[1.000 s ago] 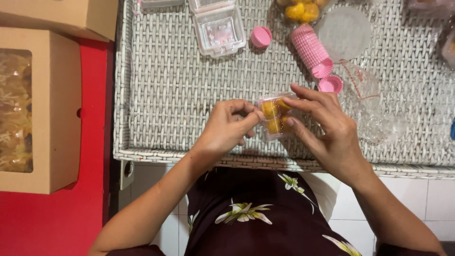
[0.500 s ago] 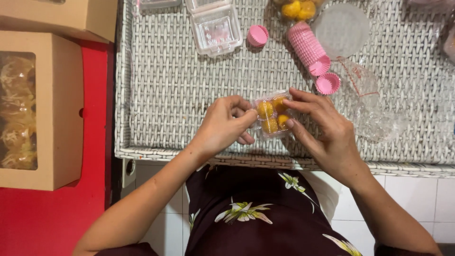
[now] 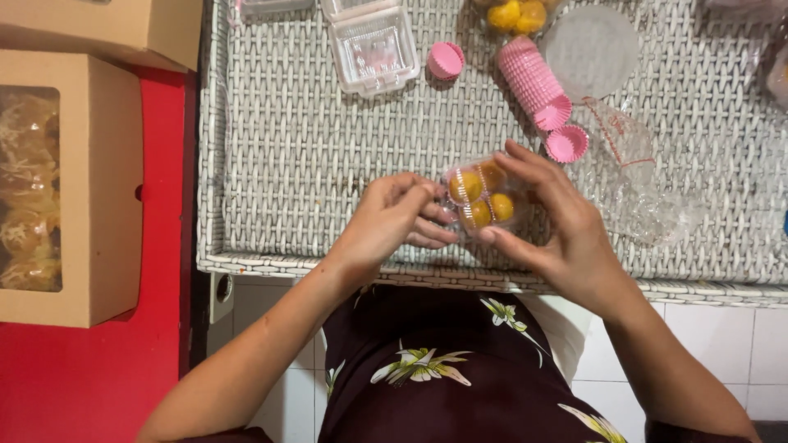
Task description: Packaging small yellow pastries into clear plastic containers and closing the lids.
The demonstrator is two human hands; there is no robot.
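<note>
I see both hands over the near edge of the white wicker table [image 3: 312,164], holding one small clear box [image 3: 480,197] between them. In the box are yellow round sweets, I count three or four. My right hand [image 3: 558,234] grasps the box from its right side: the fingers lie over the top and the thumb presses at the near corner. My left hand [image 3: 390,220] has its fingers bent, with the tips pinching the left edge of the box. The box is lifted a little and tilted; I cannot tell if it touches the table.

Further away on the table lie an empty clear box [image 3: 373,45], a stack of pink paper cups [image 3: 533,82] and two loose cups [image 3: 566,143] beside it. A crumpled plastic bag [image 3: 640,180] lies right of my hand. On the left, on a red surface [image 3: 168,205], stands a cardboard box with window [image 3: 74,189].
</note>
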